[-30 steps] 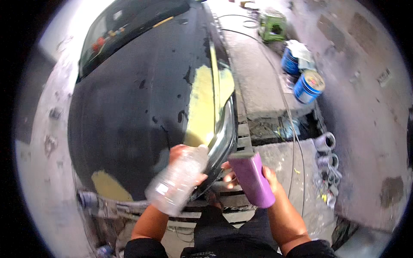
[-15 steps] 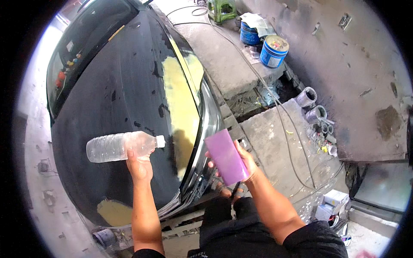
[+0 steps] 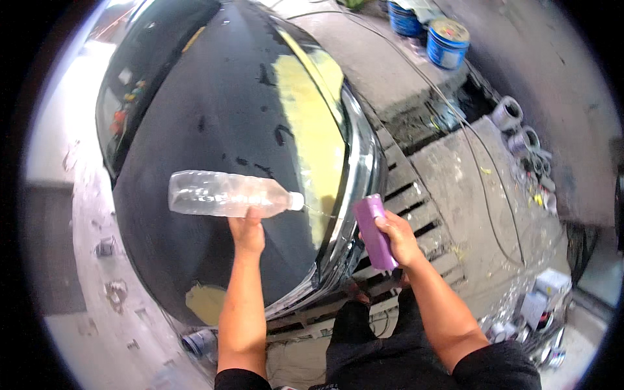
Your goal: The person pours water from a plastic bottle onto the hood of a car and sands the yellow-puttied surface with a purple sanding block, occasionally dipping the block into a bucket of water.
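Water bottle [image 3: 208,194]'s sideways above the car hood [image 3: 175,156], left hand [image 3: 248,235] gripping near its middle; right hand [image 3: 402,239]'s closed around a purple block [image 3: 373,235]. Bottle probably squishes easily, so hold mid-body, gently.

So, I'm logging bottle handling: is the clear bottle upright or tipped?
Tipped: the left hand holds the clear bottle on its side, a thin stream leaving its white cap.

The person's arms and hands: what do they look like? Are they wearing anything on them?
Both are dressed alike: the left sleeve and the right sleeve are plain black and short, leaving the forearms bare. The left hand and right hand have no gloves, and I see no watch or bracelet.
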{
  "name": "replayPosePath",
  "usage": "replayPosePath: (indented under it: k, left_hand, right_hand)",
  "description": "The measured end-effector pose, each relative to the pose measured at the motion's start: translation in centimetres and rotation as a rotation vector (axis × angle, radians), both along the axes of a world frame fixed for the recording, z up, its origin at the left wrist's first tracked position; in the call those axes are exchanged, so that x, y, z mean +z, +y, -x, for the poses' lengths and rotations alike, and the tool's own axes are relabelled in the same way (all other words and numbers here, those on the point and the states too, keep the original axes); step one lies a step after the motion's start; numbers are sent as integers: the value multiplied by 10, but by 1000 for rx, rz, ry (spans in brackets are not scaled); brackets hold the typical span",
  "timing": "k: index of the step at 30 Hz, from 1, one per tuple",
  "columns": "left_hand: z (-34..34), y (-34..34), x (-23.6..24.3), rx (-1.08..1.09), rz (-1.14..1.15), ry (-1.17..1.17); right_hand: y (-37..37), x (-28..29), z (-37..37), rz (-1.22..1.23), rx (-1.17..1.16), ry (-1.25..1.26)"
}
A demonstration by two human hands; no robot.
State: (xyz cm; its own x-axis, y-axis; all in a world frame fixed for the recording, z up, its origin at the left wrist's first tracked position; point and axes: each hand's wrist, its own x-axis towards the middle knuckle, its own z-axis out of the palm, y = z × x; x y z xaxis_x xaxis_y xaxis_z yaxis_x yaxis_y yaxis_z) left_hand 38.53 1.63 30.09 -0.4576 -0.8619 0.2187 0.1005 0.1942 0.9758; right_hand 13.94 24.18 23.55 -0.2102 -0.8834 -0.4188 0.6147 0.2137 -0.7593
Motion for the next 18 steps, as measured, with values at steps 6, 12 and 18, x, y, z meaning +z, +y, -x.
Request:
replayPosePath:
  k: [6, 12, 18]
  left_hand:
    - [-8, -50, -33, -115, -32, 126]
    - [-14, -93, -39, -278, 45, 63]
    - [-10, -90, -51, -287, 89, 52]
  right_hand:
    - [-7, -24, -83, -68, -259, 1102]
    - [-8, -50, -181, -82, -361, 1337]
    - [-4, -60, -204, -68, -405, 1347]
